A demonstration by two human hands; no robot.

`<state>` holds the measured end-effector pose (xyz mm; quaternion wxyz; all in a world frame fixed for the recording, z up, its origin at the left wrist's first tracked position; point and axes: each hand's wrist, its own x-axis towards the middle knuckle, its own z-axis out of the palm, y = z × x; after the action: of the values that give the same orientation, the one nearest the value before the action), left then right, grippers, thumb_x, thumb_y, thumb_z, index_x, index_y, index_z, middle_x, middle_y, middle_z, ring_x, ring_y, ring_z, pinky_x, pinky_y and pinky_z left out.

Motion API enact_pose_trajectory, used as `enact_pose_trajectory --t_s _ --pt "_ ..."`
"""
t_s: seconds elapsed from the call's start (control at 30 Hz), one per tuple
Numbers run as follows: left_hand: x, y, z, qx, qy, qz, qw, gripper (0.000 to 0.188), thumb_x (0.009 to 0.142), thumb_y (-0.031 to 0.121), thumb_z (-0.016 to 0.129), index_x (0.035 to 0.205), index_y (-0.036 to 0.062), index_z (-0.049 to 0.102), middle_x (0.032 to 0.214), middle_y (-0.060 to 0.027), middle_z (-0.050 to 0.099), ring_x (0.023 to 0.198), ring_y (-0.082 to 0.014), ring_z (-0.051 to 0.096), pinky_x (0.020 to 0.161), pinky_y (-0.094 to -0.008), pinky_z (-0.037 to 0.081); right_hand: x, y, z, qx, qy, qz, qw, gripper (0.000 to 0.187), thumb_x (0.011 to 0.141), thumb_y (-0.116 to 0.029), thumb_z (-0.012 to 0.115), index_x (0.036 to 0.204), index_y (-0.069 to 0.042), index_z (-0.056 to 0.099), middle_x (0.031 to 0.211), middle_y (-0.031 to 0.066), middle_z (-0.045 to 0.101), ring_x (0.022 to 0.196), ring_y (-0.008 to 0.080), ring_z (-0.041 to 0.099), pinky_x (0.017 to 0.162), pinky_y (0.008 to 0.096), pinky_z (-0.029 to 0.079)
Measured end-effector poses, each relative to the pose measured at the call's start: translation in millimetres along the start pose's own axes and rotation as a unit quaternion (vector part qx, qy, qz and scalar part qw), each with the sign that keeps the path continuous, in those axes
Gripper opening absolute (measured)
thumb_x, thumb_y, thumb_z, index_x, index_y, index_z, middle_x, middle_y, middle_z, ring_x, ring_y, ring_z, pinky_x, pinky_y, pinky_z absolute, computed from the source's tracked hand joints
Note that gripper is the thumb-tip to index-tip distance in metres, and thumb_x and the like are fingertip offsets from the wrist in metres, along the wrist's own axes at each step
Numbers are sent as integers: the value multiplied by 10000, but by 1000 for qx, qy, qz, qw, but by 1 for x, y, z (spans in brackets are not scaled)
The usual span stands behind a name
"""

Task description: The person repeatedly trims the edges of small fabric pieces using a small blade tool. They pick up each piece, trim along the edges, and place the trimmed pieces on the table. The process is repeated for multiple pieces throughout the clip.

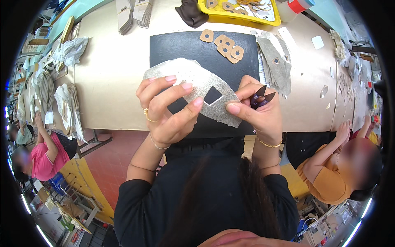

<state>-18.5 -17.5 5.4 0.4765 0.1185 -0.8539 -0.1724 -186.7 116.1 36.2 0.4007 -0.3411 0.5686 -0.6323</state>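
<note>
A curved, silvery-grey material piece with a diamond-shaped cutout and small punched holes is held up between both hands. My left hand grips its left part, fingers spread over the upper face and thumb close to the cutout. My right hand pinches the right end between thumb and forefinger. Tucked in that same hand are dark purple thread snips, their two pointed blades apart and facing up. Below the piece lies a black mat, where several tan rounded tabs with keyhole-like openings rest near the far edge.
Grey cut pieces overlap right of the mat. A yellow tray of tan parts stands at the back, beside a white bottle. More stacked pieces lie at the far left. Co-workers sit left and right.
</note>
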Motion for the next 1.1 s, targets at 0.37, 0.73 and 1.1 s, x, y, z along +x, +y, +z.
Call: enact_pose_trajectory --t_s 0.37,0.73,1.1 --pt "1 -4 10 -89 -47 -4 995 368 684 15 772 1016 136 668 1065 -23 659 946 -229 612 879 -418 424 1 -1 -2 35 -10 13 999 226 914 -223 708 951 -1 687 799 -16 555 644 27 444 570 179 342" --pt "4 8 7 -508 -103 -507 688 142 899 7 682 1030 -20 633 1018 -65 652 839 -67 596 746 -221 478 5 11 -3 -130 79 -100 983 350 901 -254 707 1162 -34 629 915 30 577 766 101 538 667 211 433" --pt "16 1 -3 -159 -114 -69 978 98 700 92 748 690 84 651 1320 -194 567 1269 -360 500 1026 -464 365 6 9 -1 -355 1 -149 923 375 728 -128 822 1092 -93 739 896 39 612 774 138 580 637 264 471"
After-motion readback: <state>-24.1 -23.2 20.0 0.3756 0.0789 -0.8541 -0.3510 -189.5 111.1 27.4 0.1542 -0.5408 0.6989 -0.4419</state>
